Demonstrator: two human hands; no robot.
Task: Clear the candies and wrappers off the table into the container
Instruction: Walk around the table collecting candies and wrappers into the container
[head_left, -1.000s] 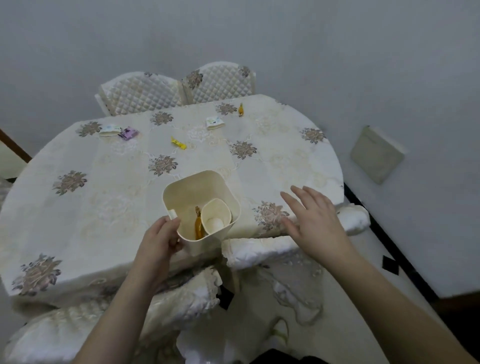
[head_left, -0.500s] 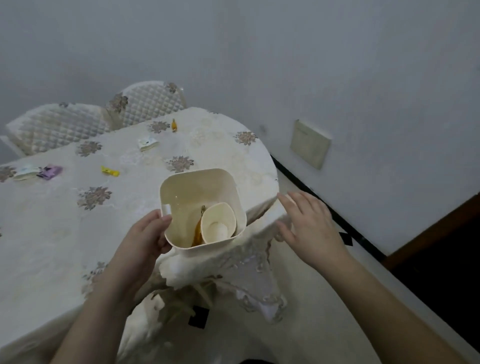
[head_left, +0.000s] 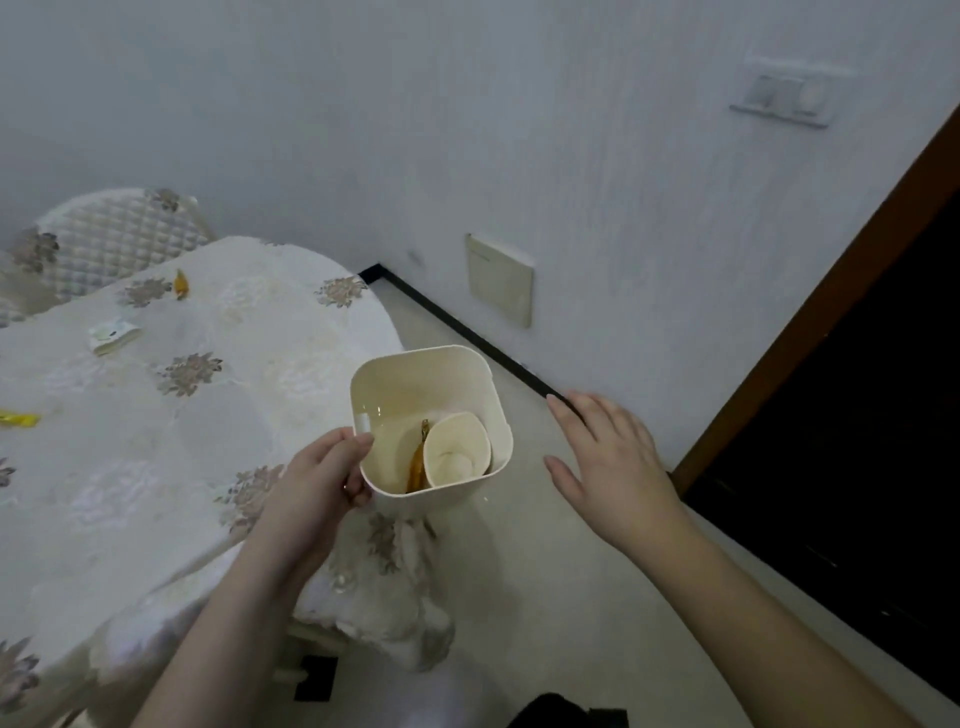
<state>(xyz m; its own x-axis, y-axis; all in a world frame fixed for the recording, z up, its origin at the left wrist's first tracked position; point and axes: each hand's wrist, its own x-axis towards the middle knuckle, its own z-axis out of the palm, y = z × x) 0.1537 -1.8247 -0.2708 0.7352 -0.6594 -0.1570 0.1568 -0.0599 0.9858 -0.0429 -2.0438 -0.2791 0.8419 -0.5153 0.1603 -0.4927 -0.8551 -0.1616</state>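
Head view
Left hand: the left hand holds the container by its left wall, with the thumb over the rim and the fingers curled under the side.
Container: a cream tub with rounded corners, held up in the air just off the right edge of the table, over the floor. It sits nearly upright with the open top facing up.
Inside the container: a white paper cup lies tipped against the right wall, and an orange-brown candy wrapper stands just beside the cup on its left.
Right hand: the right hand is spread flat in the air, fingers straight and a little apart, holding nothing. It is to the right of the container and not touching it.
Table: it has a pale cloth with brown flower patches that hangs down over the near right edge.
Orange candy: a small orange candy lies near the far edge of the table.
White wrapper: a white wrapper lies flat on the table, nearer than the orange candy and to its left.
Yellow candy: a yellow candy lies at the left side of the picture, partly cut off.
Chair: a quilted white chair stands behind the far edge of the table, against the wall.
Wall: a cream plate is fixed low on it, and a grey switch plate is high on the right.
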